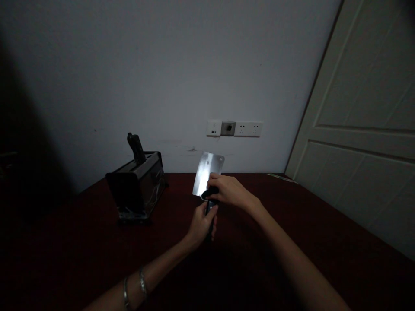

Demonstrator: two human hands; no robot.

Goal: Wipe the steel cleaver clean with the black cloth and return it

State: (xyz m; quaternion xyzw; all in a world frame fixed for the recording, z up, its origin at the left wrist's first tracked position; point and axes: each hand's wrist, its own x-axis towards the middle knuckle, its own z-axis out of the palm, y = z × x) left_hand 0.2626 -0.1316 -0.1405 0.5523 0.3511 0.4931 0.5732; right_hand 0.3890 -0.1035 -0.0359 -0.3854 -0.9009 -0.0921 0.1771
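Observation:
A cleaver with a broad shiny blade is held up over the table, its blade pointing away from me and tilted slightly right. My left hand is closed around its dark handle, thumb along the top. Just above, my right hand pinches a small black item against the lower blade, close to the handle. What kind of item this is I cannot make out. To the left stands a dark knife block with glossy sides, and a black handle sticks up from its top.
The dark red tabletop runs back to a pale wall. Sockets and switches sit on the wall behind the cleaver. A white panelled door slants along the right. A thin flat strip lies at the back right edge.

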